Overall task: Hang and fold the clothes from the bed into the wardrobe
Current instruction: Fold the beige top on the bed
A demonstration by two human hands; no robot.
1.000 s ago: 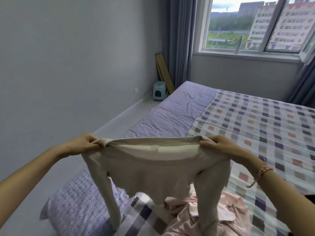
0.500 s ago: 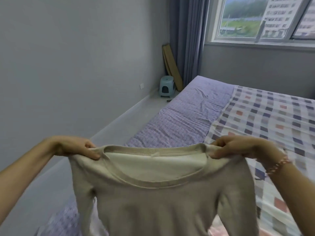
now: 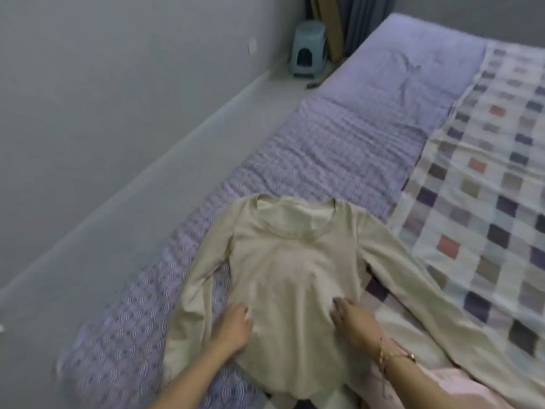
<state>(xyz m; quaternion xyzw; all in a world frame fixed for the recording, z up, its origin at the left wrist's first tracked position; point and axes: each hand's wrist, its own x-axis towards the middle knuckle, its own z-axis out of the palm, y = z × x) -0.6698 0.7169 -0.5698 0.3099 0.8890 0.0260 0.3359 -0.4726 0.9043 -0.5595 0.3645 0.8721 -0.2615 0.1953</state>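
The beige long-sleeved knitted top [image 3: 295,276] lies face up on the bed with the lilac patterned sheet [image 3: 339,149], collar away from the person, and its body is spread flat. The right hand [image 3: 354,320] touches the lower part of the top with the fingers stretched out and holds nothing. The left hand [image 3: 233,326] rests on the other side of the body with bent fingertips; the picture is blurred, so I cannot tell if it pinches the cloth or only presses it.

I judge this to be smoothing before the fold. Some things can go wrong from here. The left sleeve lies close to the bed edge and may slide down to the floor when the cloth is pulled. The right sleeve runs far out over the checked blanket [image 3: 486,172] — a fast fold may leave it twisted. The hem lies over a pale pink garment [image 3: 395,388], which could be dragged along with it
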